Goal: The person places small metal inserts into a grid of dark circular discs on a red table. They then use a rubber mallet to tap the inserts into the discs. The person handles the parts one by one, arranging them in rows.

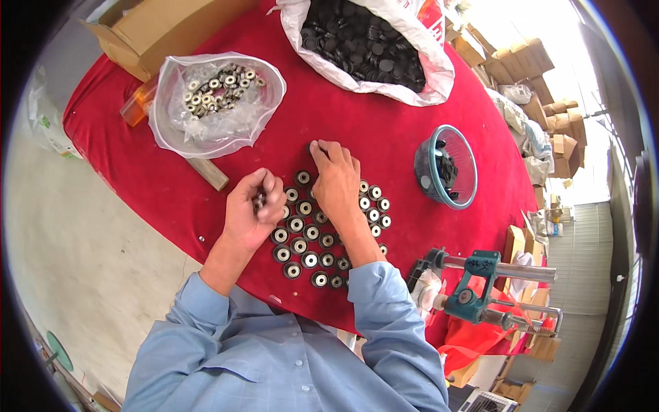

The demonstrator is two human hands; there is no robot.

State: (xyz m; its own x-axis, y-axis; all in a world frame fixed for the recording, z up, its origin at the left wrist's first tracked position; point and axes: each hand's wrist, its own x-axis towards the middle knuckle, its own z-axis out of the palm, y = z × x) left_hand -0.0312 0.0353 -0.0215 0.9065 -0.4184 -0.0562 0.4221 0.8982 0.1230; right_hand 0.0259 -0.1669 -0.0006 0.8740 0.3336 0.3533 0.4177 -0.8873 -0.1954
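Observation:
My left hand [248, 211] is curled, slightly blurred, around a few small metal bearings [259, 200]. Just right of it, my right hand [336, 180] reaches over the table, its thumb and fingertips bent down at a dark round piece mostly hidden beneath them. Below and between both hands lie several black rollers [296, 224] with shiny metal bearings in their centres, set close together in loose rows. Part of this group is covered by my right hand and forearm. One roller [303, 178] sits at the group's far edge, between the two hands.
Beyond my left hand stands a clear plastic bag [165, 130] of bearings, near a wooden stick [209, 174] and a cardboard box [158, 34]. A white sack [439, 77] of black discs lies at the back. Rightward are a clear bowl [425, 180] with black parts and a green press [473, 288].

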